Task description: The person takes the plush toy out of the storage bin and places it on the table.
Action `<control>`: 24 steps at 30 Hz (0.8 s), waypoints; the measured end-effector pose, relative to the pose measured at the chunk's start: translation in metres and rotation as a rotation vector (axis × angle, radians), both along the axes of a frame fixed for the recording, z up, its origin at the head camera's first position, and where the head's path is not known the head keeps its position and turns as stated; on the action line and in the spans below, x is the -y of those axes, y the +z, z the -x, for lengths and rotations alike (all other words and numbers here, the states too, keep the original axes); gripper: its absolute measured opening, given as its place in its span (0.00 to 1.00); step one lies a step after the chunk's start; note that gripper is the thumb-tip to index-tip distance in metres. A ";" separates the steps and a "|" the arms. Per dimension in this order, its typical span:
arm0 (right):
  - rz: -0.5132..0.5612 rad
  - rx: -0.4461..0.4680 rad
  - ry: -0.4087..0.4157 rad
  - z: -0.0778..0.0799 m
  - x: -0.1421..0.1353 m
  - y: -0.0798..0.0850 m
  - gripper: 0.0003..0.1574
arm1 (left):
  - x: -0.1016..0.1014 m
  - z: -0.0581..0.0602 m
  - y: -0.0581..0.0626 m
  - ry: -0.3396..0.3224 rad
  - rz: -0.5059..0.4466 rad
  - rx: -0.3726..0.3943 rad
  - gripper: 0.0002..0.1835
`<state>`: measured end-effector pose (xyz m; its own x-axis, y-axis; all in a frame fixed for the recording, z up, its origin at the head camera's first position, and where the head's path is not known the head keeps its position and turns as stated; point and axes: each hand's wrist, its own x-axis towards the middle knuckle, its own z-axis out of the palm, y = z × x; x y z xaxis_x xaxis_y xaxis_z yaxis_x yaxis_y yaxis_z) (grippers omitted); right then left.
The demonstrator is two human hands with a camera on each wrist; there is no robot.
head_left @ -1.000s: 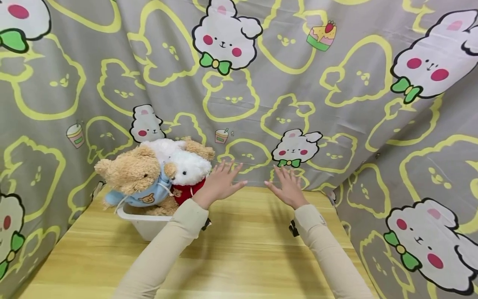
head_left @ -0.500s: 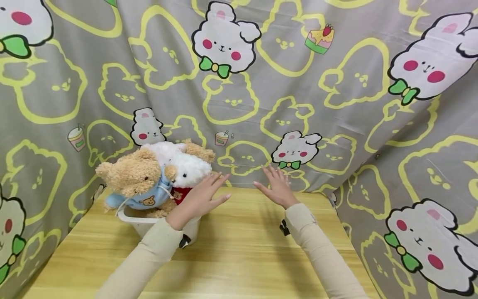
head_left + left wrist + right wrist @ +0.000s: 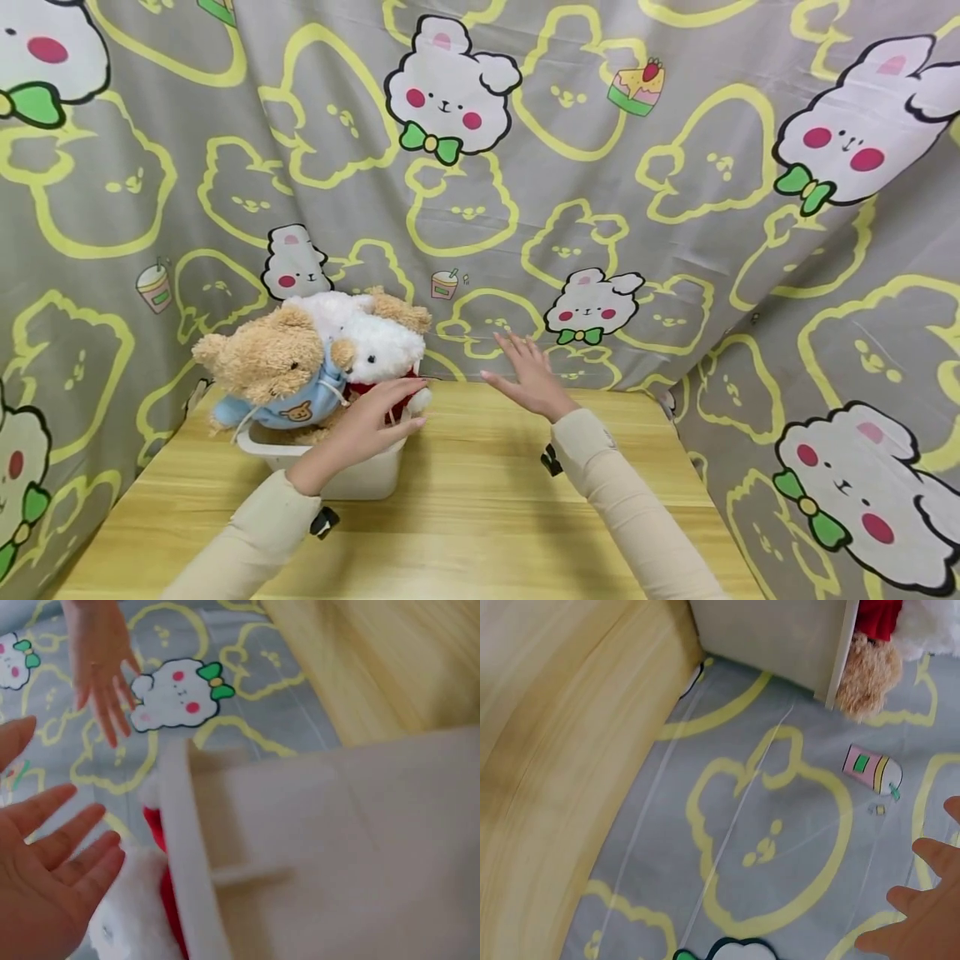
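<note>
A white plastic bin (image 3: 360, 477) piled with plush toys stands at the left of the table. On top lie a brown teddy bear (image 3: 262, 354) in a blue hoodie and a white plush toy (image 3: 386, 343) in red clothing. My left hand (image 3: 360, 433), fingers extended and thumb apart, overlaps the bin's front right part in the head view. Nothing is in its palm in the left wrist view, where the bin's wall (image 3: 337, 825) is close by. To the right of the bin, my right hand (image 3: 528, 379) hovers over the table's back part, fingers spread and holding nothing.
The wooden table (image 3: 525, 517) reaches back to a grey patterned curtain (image 3: 465, 183), which also hangs along both sides. More white fur (image 3: 330, 310) and brown fur (image 3: 401, 310) show at the back of the pile. A black wrist camera (image 3: 551, 458) sits under the right sleeve.
My left hand has moved left and towards me, across the bin's front right part. My right hand has shifted left. The toys and bin have stayed in place.
</note>
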<state>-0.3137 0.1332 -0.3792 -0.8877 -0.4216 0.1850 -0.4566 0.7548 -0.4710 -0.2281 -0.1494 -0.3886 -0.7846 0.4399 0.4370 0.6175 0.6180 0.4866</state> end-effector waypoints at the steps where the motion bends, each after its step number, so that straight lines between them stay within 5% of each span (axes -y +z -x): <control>1: 0.005 0.001 0.013 0.000 0.003 0.000 0.49 | 0.004 -0.001 -0.002 -0.002 -0.009 -0.011 0.28; 7: 0.043 -0.003 0.082 0.002 0.023 0.006 0.49 | 0.022 -0.006 -0.013 0.025 -0.059 0.017 0.24; 14: 0.239 0.084 0.167 0.002 0.045 0.019 0.45 | 0.030 -0.003 -0.023 -0.019 -0.119 0.048 0.23; 24: 0.412 0.204 0.273 0.001 0.086 0.030 0.44 | 0.041 -0.003 -0.033 -0.052 -0.129 0.204 0.20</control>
